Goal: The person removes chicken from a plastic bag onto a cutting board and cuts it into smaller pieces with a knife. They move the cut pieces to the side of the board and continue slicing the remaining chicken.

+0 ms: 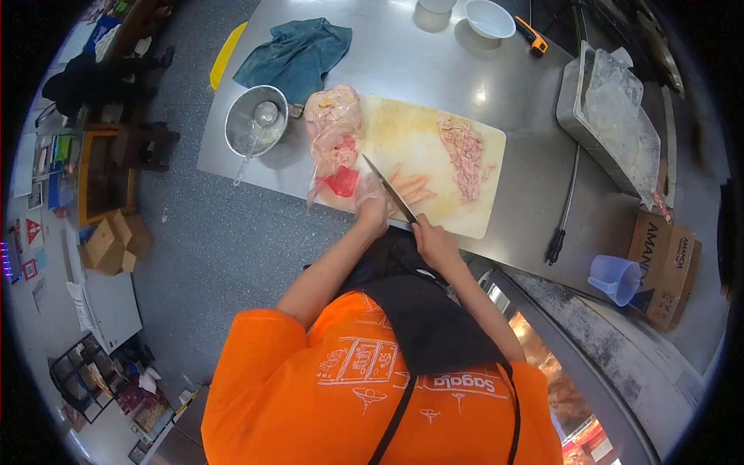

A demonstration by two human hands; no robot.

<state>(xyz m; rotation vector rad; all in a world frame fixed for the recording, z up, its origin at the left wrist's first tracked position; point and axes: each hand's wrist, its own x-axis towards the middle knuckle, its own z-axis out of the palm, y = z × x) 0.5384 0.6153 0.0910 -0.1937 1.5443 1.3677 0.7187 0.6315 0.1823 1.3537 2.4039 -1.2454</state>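
In the head view, my right hand (435, 243) is closed around the handle of a long knife (390, 191). Its blade slants up and left across pale raw meat strips (409, 187) on the white cutting board (434, 215). My left hand (372, 208), in a clear plastic glove, is closed at the left end of these strips, beside the blade; its fingertips are partly hidden. Just beyond it lies a clear bag of raw meat (334, 128) with a red patch at its near end. A pile of thinly sliced meat (463, 159) rests on the board's right side.
Left of the bag stands a metal bowl (239, 122) with a ladle; a teal cloth (298, 54) lies behind. A metal tray (572, 97), a sharpening rod (570, 198), a plastic jug (614, 280) and a white bowl (490, 18) are to the right.
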